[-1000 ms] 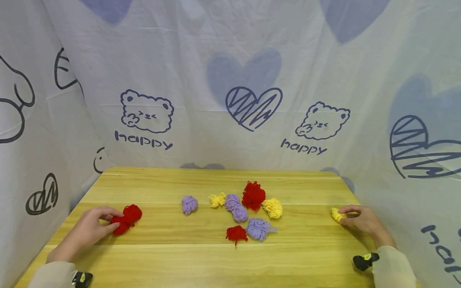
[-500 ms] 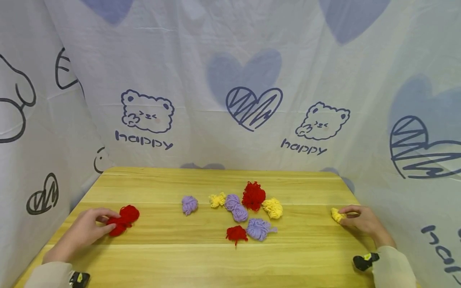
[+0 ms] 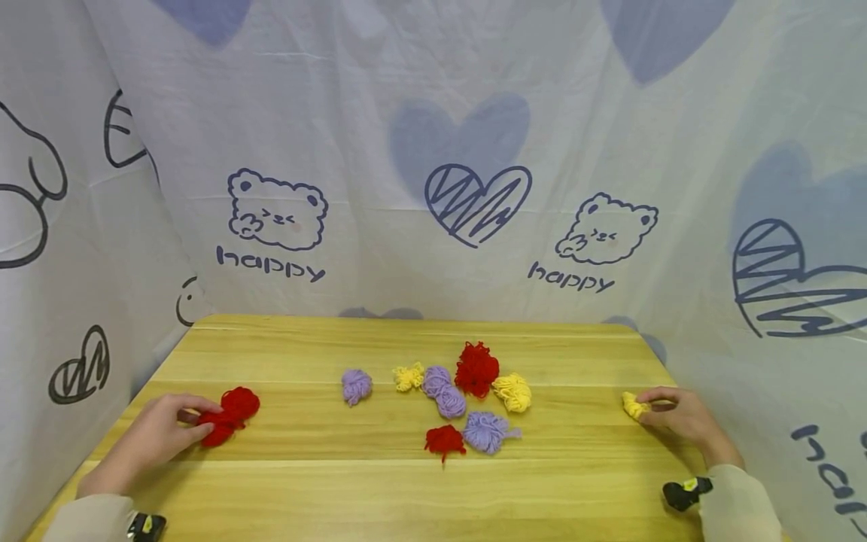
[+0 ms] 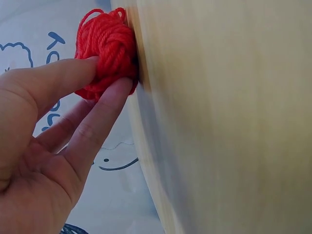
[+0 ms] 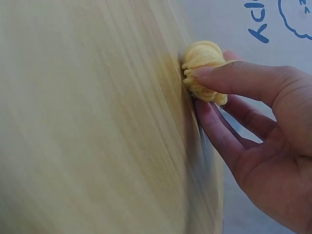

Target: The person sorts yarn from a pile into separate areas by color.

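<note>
Taking the middle of the bench (image 3: 305,497) in the head view as the dial's centre, the left hand (image 3: 154,433) is at 9 o'clock, its fingers (image 4: 97,126) pinching a red yarn bundle (image 3: 233,410); the right hand (image 3: 685,416) is at 3 o'clock, its fingers narrowed on a yellow yarn bundle (image 3: 633,405).

Only the wrist views show thumb and fingertips on opposite sides of each bundle, plus loose loops on the red. The head view gives the red two lobes, where the left wrist view shows one rounded mass; I cannot tell whether it is one piece or two.

Only the head view shows the other yarn: a lone lavender ball (image 3: 356,385) at 10, a red pompom (image 3: 477,369) between 1 and 2, a loose yellow ball (image 3: 512,392) past 2.

The bench's side edges run close by both hands. Bare wood separates each held bundle from the middle group and spreads toward 6.

The red's long axis runs roughly from 7:30 to 1:30; the yellow's, partly covered, about 10 to 4.
</note>
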A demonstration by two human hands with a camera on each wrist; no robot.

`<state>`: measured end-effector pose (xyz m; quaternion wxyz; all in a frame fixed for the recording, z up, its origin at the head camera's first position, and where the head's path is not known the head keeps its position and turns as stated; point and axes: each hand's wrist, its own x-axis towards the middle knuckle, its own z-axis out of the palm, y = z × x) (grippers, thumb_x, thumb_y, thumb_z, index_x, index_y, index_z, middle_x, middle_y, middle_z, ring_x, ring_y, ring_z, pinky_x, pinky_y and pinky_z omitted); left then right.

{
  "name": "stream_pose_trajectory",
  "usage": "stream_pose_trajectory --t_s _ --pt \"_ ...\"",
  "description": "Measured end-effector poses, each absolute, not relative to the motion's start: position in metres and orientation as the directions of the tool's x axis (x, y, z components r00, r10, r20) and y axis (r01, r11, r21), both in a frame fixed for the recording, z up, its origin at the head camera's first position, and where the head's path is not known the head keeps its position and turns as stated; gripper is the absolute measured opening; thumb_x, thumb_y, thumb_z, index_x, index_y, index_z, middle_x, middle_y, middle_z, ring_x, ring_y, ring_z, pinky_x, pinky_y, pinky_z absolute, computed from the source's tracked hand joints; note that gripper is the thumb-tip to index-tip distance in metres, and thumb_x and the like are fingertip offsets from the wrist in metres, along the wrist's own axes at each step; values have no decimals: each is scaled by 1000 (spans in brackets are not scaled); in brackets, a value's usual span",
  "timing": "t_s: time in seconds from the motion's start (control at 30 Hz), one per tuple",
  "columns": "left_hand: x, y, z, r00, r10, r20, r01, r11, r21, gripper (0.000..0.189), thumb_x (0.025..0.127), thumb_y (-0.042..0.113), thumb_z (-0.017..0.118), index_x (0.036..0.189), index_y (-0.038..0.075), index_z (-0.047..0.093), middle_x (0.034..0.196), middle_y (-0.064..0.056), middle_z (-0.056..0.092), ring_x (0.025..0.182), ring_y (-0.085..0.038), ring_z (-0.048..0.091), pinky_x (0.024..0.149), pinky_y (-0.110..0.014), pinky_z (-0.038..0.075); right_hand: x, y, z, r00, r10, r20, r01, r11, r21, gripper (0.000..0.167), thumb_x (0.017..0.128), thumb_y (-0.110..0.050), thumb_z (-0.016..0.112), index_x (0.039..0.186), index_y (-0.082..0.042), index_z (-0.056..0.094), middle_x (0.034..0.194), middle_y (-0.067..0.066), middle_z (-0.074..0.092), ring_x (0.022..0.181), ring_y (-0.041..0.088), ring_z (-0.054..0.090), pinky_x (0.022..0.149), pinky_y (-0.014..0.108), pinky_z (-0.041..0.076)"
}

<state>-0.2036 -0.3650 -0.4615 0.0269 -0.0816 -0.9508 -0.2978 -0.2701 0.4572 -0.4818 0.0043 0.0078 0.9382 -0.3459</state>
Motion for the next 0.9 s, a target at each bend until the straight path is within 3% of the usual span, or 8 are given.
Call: stream_pose_trajectory --t_s 0.13,0.37,0.5,0.67,0.9 --pt "-204 -366 -461 -988 131 79 153 812 563 23 85 0 79 107 0 77 114 -30 72 88 -33 76 65 -24 58 -270 458 -482 -1000 3 -7 7 754 -656 38 84 -12 85 113 8 72 131 35 62 111 43 67 76 17 51" --pt "-205 -366 -460 -993 108 47 115 817 565 23 85 2 79 107 0 78 115 -30 72 90 -32 76 65 -23 58 -269 456 -481 -1000 11 -7 13 761 -649 37 84 -13 84 114 7 72 131 34 63 110 41 67 77 17 51" --pt "-206 -366 -458 -993 111 49 119 821 558 22 85 2 80 107 0 78 114 -31 72 90 -32 76 67 -29 61 -269 455 -479 -1000 8 -14 15 762 -648 37 85 -13 84 114 7 71 132 35 62 112 45 66 77 20 52" --pt "-206 -366 -458 -992 115 46 121 824 553 22 85 2 79 107 0 78 113 -31 72 89 -32 76 71 -36 63 -269 453 -479 -1000 4 -7 8 775 -632 35 86 -13 83 113 6 71 130 34 63 109 42 67 79 26 55" --pt "-206 -367 -459 -991 120 54 130 819 560 22 85 1 79 107 0 78 113 -31 72 88 -32 76 70 -35 63 -268 451 -478 -999 -21 28 -34 785 -618 31 86 -11 83 111 6 72 122 31 68 102 35 70 74 18 52"
